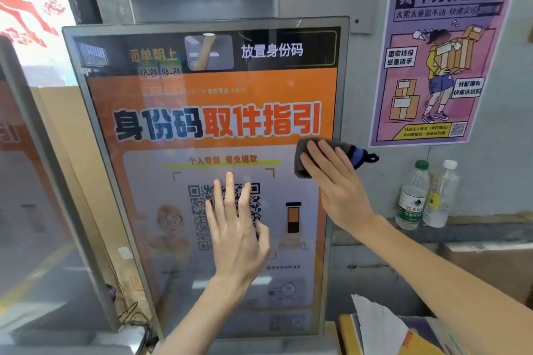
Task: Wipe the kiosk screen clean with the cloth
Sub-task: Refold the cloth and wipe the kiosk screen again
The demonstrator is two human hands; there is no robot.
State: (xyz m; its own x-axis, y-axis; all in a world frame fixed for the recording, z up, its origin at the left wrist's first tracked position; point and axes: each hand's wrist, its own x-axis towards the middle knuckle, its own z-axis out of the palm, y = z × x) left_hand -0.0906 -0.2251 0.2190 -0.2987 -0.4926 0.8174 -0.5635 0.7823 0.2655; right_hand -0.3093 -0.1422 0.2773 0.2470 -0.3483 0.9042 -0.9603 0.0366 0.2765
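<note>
- One kiosk screen (219, 89) stood upright in a grey frame, showing an orange page with a QR code.
- One cloth (355, 155), grey with a blue and black end and a small loop, lay against the screen's right edge, at about 3 o'clock from the screen's centre. Its looped end hung past the frame.
- Two bare hands were in view.
- The right hand (337, 187) lay flat on the cloth. Its grip was spread, with the fingers straight and pressing the cloth to the glass rather than curled round it.
- The left hand (236, 228) was over the QR code, at about 6 o'clock from the screen's centre. Its grip was spread, fingers straight and slightly apart, holding nothing. Whether the fingertips touched the glass could not be told.
- Two clear plastic bottles stood side by side on a ledge (490, 225) at 4 o'clock from the cloth: a green-capped bottle (412, 196) and a white-capped bottle (439, 194).
- One purple poster (438, 57) hung on the wall at 1 o'clock from the cloth.
</note>
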